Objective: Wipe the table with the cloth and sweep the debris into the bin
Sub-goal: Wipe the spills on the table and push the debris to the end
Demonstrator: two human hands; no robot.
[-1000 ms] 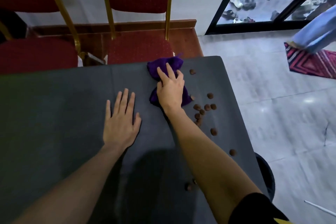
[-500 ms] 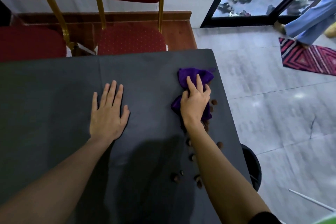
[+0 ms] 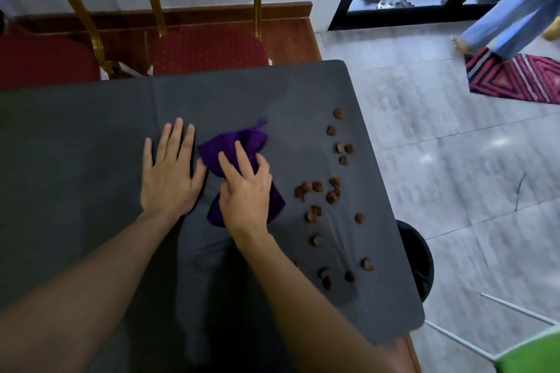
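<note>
A crumpled purple cloth (image 3: 233, 145) lies on the dark grey table (image 3: 75, 136). My right hand (image 3: 247, 191) presses down on the cloth, fingers spread over it and gripping it. Flat on the table just left of the cloth rests my left hand (image 3: 171, 172), palm down, fingers apart, holding nothing. Several brown bits of debris (image 3: 331, 191) are scattered to the right of the cloth, between it and the table's right edge. A black bin (image 3: 416, 257) stands on the floor below that right edge, partly hidden by the table.
Red chairs with gold frames (image 3: 209, 45) stand at the table's far side. A person in blue trousers (image 3: 512, 12) stands on a striped rug (image 3: 521, 79) at the far right. A green object (image 3: 533, 354) and white rods are at the bottom right.
My right hand has pulled the cloth back left from near the right edge to beside my left hand. The debris now lies uncovered to the right of the cloth.
</note>
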